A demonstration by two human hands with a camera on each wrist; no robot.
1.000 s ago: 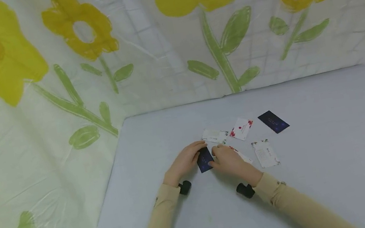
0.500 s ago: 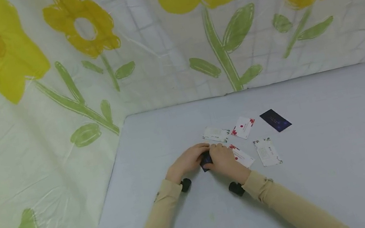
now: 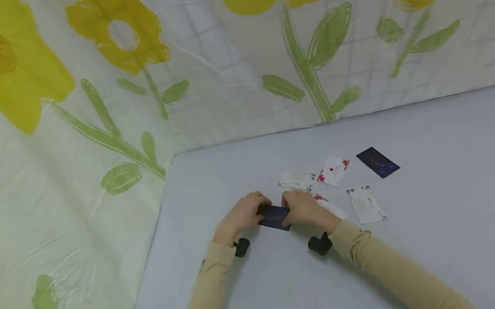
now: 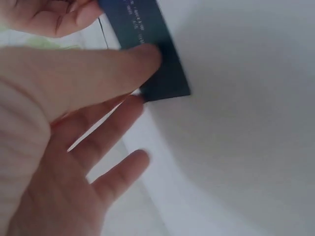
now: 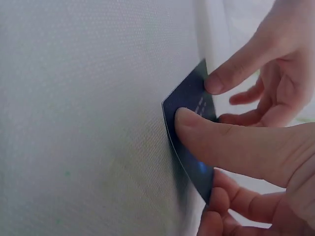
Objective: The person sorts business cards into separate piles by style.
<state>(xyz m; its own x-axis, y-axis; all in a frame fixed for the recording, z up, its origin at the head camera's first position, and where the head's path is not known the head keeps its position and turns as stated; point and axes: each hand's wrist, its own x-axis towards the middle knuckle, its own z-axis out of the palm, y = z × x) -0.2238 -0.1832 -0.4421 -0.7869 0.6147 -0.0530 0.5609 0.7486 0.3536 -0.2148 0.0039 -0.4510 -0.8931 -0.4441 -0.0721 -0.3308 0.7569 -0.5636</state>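
Note:
A dark blue business card (image 3: 272, 217) with small light print is held between both hands over the table. My left hand (image 3: 240, 215) pinches its left end; in the left wrist view the thumb (image 4: 140, 61) lies on the printed face and fingers are behind. My right hand (image 3: 307, 208) pinches the other end, its thumb (image 5: 202, 130) pressed on the face in the right wrist view. That same view shows the card (image 5: 184, 96) slightly bowed. Partly behind the right hand lies a white card with red flowers (image 3: 332, 207).
Beyond the hands lie a white card with green leaves (image 3: 295, 180), a white card with red flowers (image 3: 333, 171) and another dark blue card (image 3: 378, 162). A white leaf-edged card (image 3: 366, 205) is to the right. A flowered curtain (image 3: 232, 69) hangs behind the pale table (image 3: 464, 227).
The dark blue card has turned from roughly lengthwise to crosswise between the hands. My right hand closed in on it, then my left hand drew slightly left. The loose cards stayed put.

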